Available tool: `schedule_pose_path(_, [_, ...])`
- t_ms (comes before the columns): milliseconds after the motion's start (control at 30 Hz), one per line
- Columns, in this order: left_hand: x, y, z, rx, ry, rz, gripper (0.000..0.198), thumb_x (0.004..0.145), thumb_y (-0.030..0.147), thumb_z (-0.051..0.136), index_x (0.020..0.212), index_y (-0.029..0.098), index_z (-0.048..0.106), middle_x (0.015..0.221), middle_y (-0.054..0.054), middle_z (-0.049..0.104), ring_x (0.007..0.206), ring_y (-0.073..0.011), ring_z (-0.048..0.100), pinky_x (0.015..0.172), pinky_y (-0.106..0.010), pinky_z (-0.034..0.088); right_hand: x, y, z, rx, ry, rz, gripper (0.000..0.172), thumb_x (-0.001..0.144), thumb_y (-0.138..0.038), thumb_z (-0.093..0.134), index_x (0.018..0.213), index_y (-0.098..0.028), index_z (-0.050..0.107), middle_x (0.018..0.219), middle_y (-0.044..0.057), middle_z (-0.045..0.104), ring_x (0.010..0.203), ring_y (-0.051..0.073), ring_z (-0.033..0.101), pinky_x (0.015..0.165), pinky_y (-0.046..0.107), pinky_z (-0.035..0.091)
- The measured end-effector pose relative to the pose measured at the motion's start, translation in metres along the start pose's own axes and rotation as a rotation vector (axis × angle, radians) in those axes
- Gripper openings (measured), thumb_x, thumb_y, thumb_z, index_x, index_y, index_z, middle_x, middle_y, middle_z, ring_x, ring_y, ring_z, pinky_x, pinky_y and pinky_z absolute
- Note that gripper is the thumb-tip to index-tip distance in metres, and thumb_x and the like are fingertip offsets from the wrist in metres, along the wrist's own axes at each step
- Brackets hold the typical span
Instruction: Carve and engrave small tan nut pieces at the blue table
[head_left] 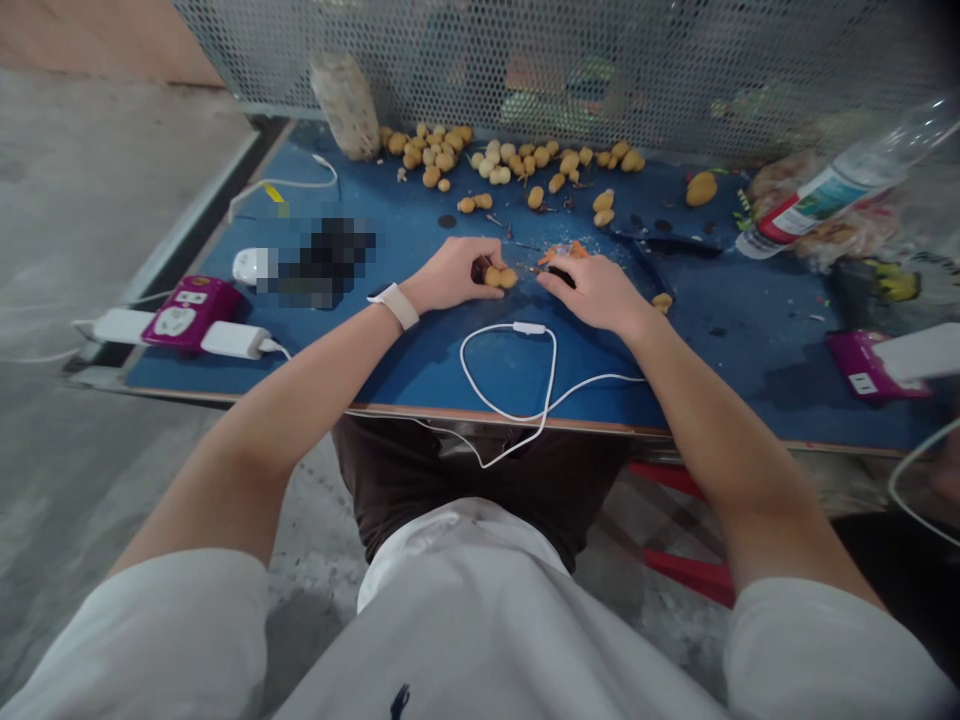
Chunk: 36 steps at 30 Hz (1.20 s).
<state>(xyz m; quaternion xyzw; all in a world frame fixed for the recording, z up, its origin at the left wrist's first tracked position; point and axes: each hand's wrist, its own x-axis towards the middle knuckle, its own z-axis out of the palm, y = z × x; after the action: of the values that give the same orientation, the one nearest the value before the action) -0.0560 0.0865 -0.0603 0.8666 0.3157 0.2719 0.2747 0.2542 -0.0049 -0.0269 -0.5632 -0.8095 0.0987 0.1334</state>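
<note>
My white short-sleeved T-shirt (465, 620), wide sleeves (142, 640) ending above the elbows, a small dark navy logo (400, 702) on the chest, dark brown shorts (480, 480), a pale cream watch strap (394, 306) around my left wrist

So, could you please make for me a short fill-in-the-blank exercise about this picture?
The watch is on the ____ wrist.
The top of the table is ____.
Most of the small yellow fruits lie near the ____ edge of the table.

Missing words: left; blue; far
</note>
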Motion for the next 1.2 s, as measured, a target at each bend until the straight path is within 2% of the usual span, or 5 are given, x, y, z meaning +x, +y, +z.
schedule_pose_path(233, [-0.0006, 0.0025, -0.001, 0.011, 0.002, 0.001, 0.036, 0.089, 0.033, 0.112, 0.107, 0.022, 0.082, 0.104, -0.003, 0.084, 0.1, -0.0216, 0.079, 0.098, -0.037, 0.063, -0.0009, -0.0008, -0.0014, 0.006, -0.006, -0.018, 0.08, 0.131, -0.079, 0.04, 0.155, -0.02, 0.089, 0.134, 0.024, 0.095, 0.127, 0.05, 0.085, 0.104, 0.056, 0.058])
schedule_pose_path(467, [-0.0009, 0.0059, -0.0011, -0.007, 0.003, 0.002, 0.042, 0.087, 0.043, 0.114, 0.107, 0.022, 0.083, 0.102, -0.003, 0.086, 0.098, -0.0225, 0.079, 0.096, -0.038, 0.065, -0.0016, -0.0027, -0.0028, -0.004, -0.009, -0.007, 0.076, 0.131, -0.076, 0.043, 0.157, -0.021, 0.089, 0.135, 0.023, 0.095, 0.125, 0.05, 0.086, 0.104, 0.056, 0.059])
schedule_pose_path(700, [0.0, 0.0027, -0.0003, 0.008, 0.0, -0.019, 0.039, 0.088, 0.036, 0.113, 0.108, 0.022, 0.083, 0.104, -0.004, 0.085, 0.101, -0.0235, 0.081, 0.101, -0.039, 0.065, -0.0009, -0.0007, -0.0014, -0.009, -0.009, -0.002, 0.078, 0.131, -0.08, 0.043, 0.154, -0.022, 0.089, 0.133, 0.022, 0.095, 0.124, 0.049, 0.086, 0.103, 0.054, 0.059])
schedule_pose_path(967, [-0.0007, 0.008, -0.0015, 0.003, 0.003, 0.003, 0.044, 0.087, 0.043, 0.114, 0.108, 0.023, 0.082, 0.1, -0.002, 0.084, 0.1, -0.0231, 0.08, 0.098, -0.038, 0.065, -0.001, -0.0015, -0.0016, -0.004, -0.014, 0.007, 0.075, 0.131, -0.077, 0.043, 0.154, -0.022, 0.089, 0.135, 0.022, 0.095, 0.125, 0.05, 0.085, 0.104, 0.055, 0.059])
schedule_pose_path(1200, [-0.0004, 0.0099, -0.0022, 0.001, 0.001, -0.021, 0.042, 0.085, 0.039, 0.116, 0.104, 0.023, 0.082, 0.099, -0.004, 0.084, 0.099, -0.0246, 0.081, 0.099, -0.041, 0.066, -0.002, -0.0039, -0.0047, -0.002, -0.028, 0.013, 0.077, 0.13, -0.079, 0.042, 0.156, -0.024, 0.088, 0.133, 0.022, 0.095, 0.126, 0.05, 0.085, 0.103, 0.056, 0.059])
